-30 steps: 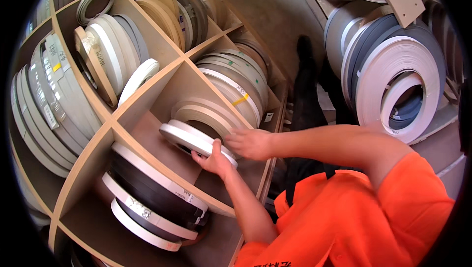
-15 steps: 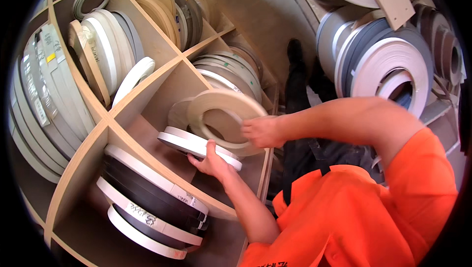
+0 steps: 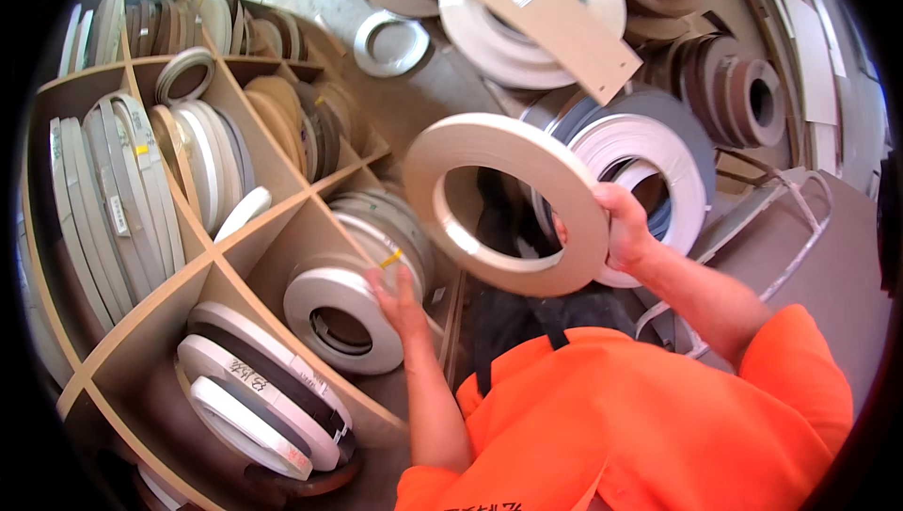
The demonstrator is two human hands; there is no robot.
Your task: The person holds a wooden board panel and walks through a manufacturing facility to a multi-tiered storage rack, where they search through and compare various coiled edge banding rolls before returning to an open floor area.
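My right hand (image 3: 628,229) grips a large beige roll of edge banding (image 3: 428,172) by its right side, with the fingers through its central hole. The roll is raised and tilted in front of me, outside the shelf. Lower and to the left, my left hand (image 3: 403,302) is at the right rim of a white roll of edge banding (image 3: 299,309) in a shelf compartment. Its fingers are stretched out and slightly apart, and seem to touch that rim. Behind the white roll stand several pale rolls (image 3: 400,215), one with a yellow band.
The wooden divided shelf (image 3: 273,219) on my left holds many banding rolls on edge. At the right are stacked rolls (image 3: 691,158) with a tan board (image 3: 555,26) above, brown rolls (image 3: 724,87) and a metal frame (image 3: 800,219). One silver-grey roll (image 3: 367,55) lies on the floor.
The beige roll has come up and right out of the compartment in my right hand. The white roll my left hand held tilted now stands in the compartment. My view has shifted right.
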